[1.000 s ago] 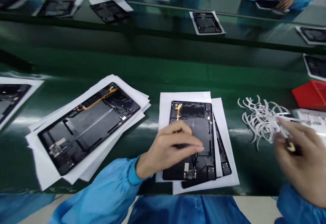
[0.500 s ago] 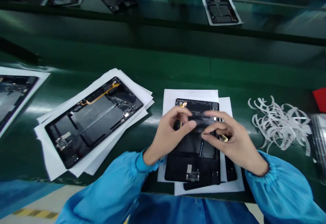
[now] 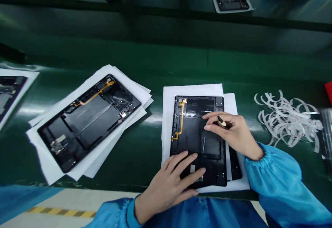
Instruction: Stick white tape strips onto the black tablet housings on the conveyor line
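The left hand [image 3: 174, 182] lies open, fingers spread, on the tablet [image 3: 192, 134] under it. The right hand [image 3: 232, 129], fingers curled round a small tool [image 3: 221, 121], is above the tablet's right side.

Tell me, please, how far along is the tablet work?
Seemingly done: the orange ribbon lies inside the tablet. In hand: the left hand rests on the tablet's lower end, while the right hand, holding a small tool, has its fingertips at the upper middle. Probably remaining: closing it, as its inside is uncovered.
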A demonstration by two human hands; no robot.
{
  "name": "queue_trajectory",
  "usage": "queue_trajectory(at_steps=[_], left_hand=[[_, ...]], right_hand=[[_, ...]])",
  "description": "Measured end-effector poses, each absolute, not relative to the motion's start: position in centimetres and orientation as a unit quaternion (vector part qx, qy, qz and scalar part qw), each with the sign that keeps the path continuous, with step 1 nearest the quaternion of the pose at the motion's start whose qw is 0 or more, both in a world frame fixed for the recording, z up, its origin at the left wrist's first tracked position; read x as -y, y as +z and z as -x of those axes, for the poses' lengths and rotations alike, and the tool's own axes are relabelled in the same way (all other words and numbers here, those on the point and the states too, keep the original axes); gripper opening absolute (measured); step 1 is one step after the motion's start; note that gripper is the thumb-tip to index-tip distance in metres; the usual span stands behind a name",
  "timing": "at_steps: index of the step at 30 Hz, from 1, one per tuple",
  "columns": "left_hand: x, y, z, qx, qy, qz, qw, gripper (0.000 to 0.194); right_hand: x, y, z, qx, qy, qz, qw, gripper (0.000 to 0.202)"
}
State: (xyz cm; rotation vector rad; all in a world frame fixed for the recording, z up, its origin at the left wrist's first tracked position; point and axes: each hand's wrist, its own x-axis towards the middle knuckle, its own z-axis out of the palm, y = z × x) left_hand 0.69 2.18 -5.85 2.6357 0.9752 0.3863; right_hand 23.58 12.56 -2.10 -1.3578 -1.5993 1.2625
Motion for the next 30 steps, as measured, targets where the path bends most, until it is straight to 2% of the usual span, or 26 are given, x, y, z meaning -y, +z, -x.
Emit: queue_trajectory(at_steps=[10,20,26,30], left_hand=[[-2.1,-5.5,-1.2,-0.348,0.141,-0.916,0.142,0.035],[-1.5,-6.4,-1.4,-0.368,0.164,-0.903,0.147,0.038],[-1.5,-6.4,-1.3,-0.363,0.169,-0.905,0.144,0.040],[-1.6,-6.4,-1.4,-0.362,0.171,-0.905,0.144,0.039]], right_hand=[[-12.8,-5.5,-23.5,0.676,0.392,0.514,0.353,0.005],[-13.0,-6.3,-23.7,0.704,0.343,0.500,0.369,0.005],[-12.9,-6.9,-23.4,0.708,0.334,0.502,0.368,0.006],[-12.7,-5.2,-23.2,0.668,0.382,0.516,0.377,0.005]])
